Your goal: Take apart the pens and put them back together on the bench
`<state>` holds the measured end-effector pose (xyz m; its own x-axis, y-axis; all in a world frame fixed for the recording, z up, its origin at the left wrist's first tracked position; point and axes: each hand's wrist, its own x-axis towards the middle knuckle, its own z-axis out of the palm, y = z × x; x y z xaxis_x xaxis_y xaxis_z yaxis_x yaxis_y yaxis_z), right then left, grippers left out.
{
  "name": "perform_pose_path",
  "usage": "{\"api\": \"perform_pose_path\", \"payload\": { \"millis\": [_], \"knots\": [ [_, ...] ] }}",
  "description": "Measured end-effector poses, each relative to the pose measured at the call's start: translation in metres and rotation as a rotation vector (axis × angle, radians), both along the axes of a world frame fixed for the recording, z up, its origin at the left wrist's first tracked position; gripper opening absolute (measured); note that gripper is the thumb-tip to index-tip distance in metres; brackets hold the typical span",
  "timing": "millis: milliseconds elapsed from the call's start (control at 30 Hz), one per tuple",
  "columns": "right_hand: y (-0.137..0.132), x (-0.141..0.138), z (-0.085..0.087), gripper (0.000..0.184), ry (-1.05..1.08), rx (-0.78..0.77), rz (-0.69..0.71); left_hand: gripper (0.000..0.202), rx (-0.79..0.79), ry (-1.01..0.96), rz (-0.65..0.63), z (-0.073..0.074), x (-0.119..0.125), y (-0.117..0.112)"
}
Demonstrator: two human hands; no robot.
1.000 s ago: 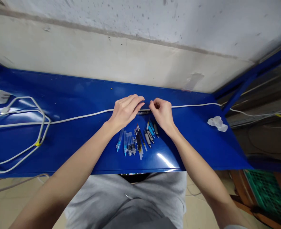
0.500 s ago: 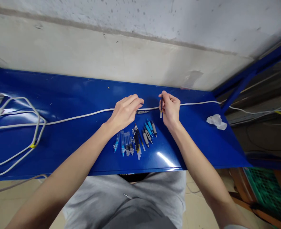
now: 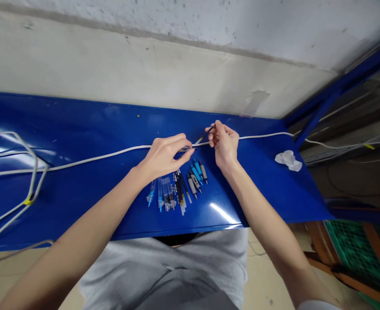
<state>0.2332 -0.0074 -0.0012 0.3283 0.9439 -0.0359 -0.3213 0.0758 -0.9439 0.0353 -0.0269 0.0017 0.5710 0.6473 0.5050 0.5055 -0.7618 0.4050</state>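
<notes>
My right hand (image 3: 224,144) pinches a thin dark pen refill (image 3: 204,136) with a pale tip, held tilted just above the blue shelf (image 3: 89,129). My left hand (image 3: 164,155) rests on the shelf with its fingers curled, the fingertips on a small grey pen part (image 3: 187,149) beside the white cable (image 3: 112,154). Between my wrists lies a row of loose pen parts (image 3: 177,185): clear and blue barrels on the left, black refills in the middle, grey and blue tips on the right.
The white cable runs across the shelf from left to right and loops at the far left (image 3: 18,181). A crumpled white tissue (image 3: 287,160) lies near the shelf's right end. A white wall stands behind; a green crate (image 3: 354,241) sits on the floor, lower right.
My right hand lifted the refill from the shelf near the cable, then turned it from upright to slanted, tip toward my left hand. The left hand shifted slightly toward me.
</notes>
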Motion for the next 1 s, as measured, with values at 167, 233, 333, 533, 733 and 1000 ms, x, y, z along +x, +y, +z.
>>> {"api": "perform_pose_path", "payload": {
  "millis": [167, 233, 333, 533, 733, 1000],
  "knots": [
    [-0.002, -0.002, 0.002, 0.025, 0.003, 0.003, -0.003, 0.024, 0.008, 0.014, 0.005, 0.000, 0.000, 0.001],
    [-0.003, -0.003, 0.003, 0.024, -0.005, 0.001, -0.001, 0.023, 0.003, 0.015, 0.004, 0.000, 0.000, 0.001],
    [-0.001, -0.001, 0.002, 0.024, -0.016, 0.027, -0.015, 0.025, -0.003, -0.011, 0.001, -0.001, -0.001, 0.002],
    [0.003, 0.004, -0.002, 0.030, -0.081, 0.094, -0.054, 0.026, -0.020, -0.122, 0.054, -0.006, 0.000, 0.004],
    [-0.002, -0.003, 0.001, 0.037, -0.156, 0.180, -0.043, 0.028, 0.020, -0.142, 0.080, -0.011, 0.000, 0.010],
    [-0.007, -0.007, 0.003, 0.036, -0.233, 0.271, -0.035, 0.031, 0.086, -0.155, 0.116, -0.014, -0.003, 0.014]
  ]
}}
